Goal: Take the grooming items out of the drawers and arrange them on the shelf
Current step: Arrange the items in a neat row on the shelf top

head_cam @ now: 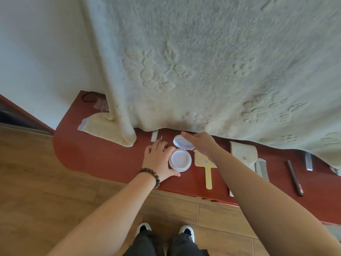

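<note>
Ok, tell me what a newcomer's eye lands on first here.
First the big cream blanket hanging over the back of the red shelf. Then, mid-shelf, the left hand steadying a round white jar while the right hand holds its lid tilted just behind it. Right of them lies a yellow hand mirror.

Both arms outstretched, fingers curled

Bare forearms, dark beaded bracelet, dark trousers, black-and-white sneakers.
</note>
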A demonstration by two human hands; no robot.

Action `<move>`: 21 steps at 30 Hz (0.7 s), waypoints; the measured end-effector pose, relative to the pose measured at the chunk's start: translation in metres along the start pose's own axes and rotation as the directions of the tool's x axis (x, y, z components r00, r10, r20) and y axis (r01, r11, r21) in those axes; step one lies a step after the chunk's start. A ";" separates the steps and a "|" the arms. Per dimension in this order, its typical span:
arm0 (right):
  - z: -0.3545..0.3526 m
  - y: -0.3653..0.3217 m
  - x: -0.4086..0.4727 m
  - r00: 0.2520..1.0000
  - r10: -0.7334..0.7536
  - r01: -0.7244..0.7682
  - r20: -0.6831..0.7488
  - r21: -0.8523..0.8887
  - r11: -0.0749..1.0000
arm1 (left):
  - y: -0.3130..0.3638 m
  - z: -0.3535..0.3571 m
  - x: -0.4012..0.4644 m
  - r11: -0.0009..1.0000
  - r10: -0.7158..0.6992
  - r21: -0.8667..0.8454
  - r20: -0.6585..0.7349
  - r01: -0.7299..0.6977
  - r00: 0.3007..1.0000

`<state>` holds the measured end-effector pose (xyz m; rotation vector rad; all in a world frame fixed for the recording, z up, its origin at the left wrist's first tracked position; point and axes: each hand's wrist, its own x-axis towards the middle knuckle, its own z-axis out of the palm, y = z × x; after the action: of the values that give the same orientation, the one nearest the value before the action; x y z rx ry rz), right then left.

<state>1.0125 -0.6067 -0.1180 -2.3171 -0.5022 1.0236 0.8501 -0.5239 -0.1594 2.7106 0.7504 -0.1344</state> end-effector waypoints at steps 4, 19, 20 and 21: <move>0.005 0.001 0.002 1.000 0.001 -0.001 -0.006 -0.011 1.000 | 0.000 0.004 0.001 0.999 -0.022 0.033 0.011 0.022 1.000; -0.019 0.031 -0.066 0.974 0.002 0.052 -0.227 0.231 0.972 | 0.001 -0.023 -0.025 0.989 -0.001 -0.148 -0.157 -0.023 0.988; -0.020 0.038 -0.074 0.962 0.032 0.050 -0.272 0.289 0.956 | 0.004 -0.026 -0.028 0.983 0.014 -0.176 -0.192 -0.049 0.981; -0.020 0.046 -0.081 0.950 0.064 0.050 -0.306 0.349 0.936 | 0.008 -0.029 -0.030 0.978 0.040 -0.189 -0.226 -0.084 0.973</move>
<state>0.9810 -0.6928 -0.0902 -2.0984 -0.1642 0.6626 0.8289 -0.5348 -0.1245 2.5799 0.6964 0.2486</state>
